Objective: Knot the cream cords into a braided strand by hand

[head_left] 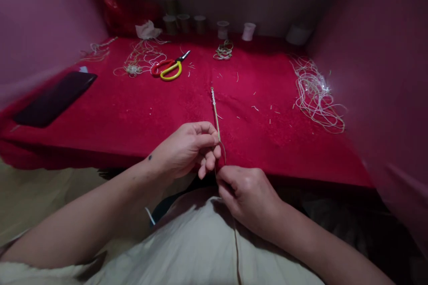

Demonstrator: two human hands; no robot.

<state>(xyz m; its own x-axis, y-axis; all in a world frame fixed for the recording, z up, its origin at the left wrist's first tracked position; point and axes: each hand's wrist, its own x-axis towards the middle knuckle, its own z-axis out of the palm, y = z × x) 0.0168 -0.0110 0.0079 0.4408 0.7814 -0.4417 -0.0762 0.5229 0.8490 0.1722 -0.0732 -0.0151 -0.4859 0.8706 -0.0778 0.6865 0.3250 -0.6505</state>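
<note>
A thin braided cord [216,116], white and knotted at its far end and pale green nearer me, stretches over the red cloth toward my body. My left hand [194,147] pinches its near end between thumb and index finger, the other fingers loosely curled. From that pinch a brownish thread [224,153] loops down to my right hand [249,191], whose fingers are closed on it at the table's front edge. A long brown strand [238,254] hangs below over the light garment. The right fingertips are partly hidden behind the hand.
Scissors [171,69] with red and yellow handles lie at the back left. A dark phone-like slab [55,98] rests at left. Tangled threads [316,93] are at right, more threads [142,60] at left. Thread spools [248,31] line the back. Small clippings dot the red cloth [180,102].
</note>
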